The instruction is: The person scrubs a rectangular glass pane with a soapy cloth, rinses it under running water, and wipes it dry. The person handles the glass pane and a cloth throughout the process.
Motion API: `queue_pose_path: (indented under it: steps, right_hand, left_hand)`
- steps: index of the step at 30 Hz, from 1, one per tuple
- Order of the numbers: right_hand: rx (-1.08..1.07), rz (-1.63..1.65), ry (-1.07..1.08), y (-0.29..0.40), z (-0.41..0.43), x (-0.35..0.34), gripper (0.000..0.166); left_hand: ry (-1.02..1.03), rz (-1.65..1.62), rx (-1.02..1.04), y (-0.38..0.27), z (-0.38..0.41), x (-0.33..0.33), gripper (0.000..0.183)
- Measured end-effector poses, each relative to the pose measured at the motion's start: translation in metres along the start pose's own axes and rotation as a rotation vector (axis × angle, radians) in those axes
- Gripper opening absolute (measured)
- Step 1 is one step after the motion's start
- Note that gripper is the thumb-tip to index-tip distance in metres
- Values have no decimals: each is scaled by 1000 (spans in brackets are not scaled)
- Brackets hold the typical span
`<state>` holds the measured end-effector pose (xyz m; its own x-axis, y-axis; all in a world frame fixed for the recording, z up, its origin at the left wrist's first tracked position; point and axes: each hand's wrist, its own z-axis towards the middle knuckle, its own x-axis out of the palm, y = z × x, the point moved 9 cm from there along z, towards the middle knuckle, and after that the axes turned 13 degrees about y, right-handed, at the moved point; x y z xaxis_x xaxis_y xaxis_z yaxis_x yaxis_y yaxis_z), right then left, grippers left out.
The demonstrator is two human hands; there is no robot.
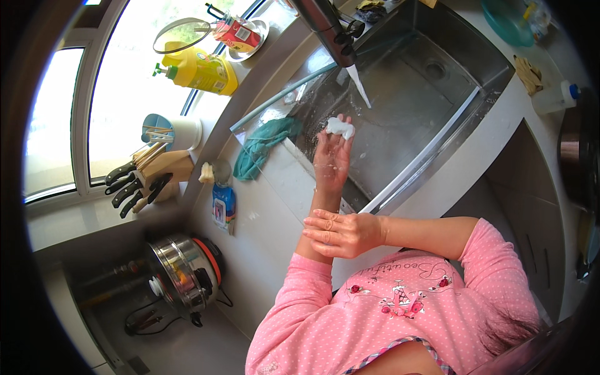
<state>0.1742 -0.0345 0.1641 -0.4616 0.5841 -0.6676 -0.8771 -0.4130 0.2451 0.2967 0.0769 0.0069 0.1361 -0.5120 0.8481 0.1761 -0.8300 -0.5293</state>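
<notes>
My left hand [332,161] is wet and palm up at the sink's near-left edge, its fingers stretched towards the faucet. White foam [341,128] lies across its fingertips. My right hand [349,234] rests on my left forearm [313,248], fingers laid over it just above the wrist. Beyond the fingertips, water [360,89] runs from the dark metal faucet [333,33] into the stainless-steel sink [412,117]. Droplets and thin suds spot the metal beside my left hand.
A teal cloth [262,147] lies on the counter left of the sink. Yellow detergent bottle [201,70], knife block [164,171] and utensil holder [183,133] stand by the window. At lower left is a steel electric cooker [183,272]; a glove [528,75] lies right of the sink.
</notes>
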Motion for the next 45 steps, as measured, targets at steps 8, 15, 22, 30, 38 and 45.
queue_pose_path:
  steps: [8,15,22,30,38,45]
  right_hand:
    - [16,-53,-32,-2,-7,3,14]
    - [0,23,-41,-5,-1,-16,12]
    - [11,14,-57,-6,-2,-14,13]
    - [29,5,-69,-7,1,-22,14]
    - [15,16,-69,-6,4,-22,14]
    - [43,25,-64,-11,4,-25,12]
  left_hand:
    - [27,-122,8,-14,-29,4,51]
    - [53,-161,-359,59,-18,22,49]
    - [73,-6,38,-48,-9,10,60]
    - [59,-267,-222,36,-23,28,59]
    - [97,-113,128,-72,12,13,57]
    - [42,-279,-324,57,-33,37,50]
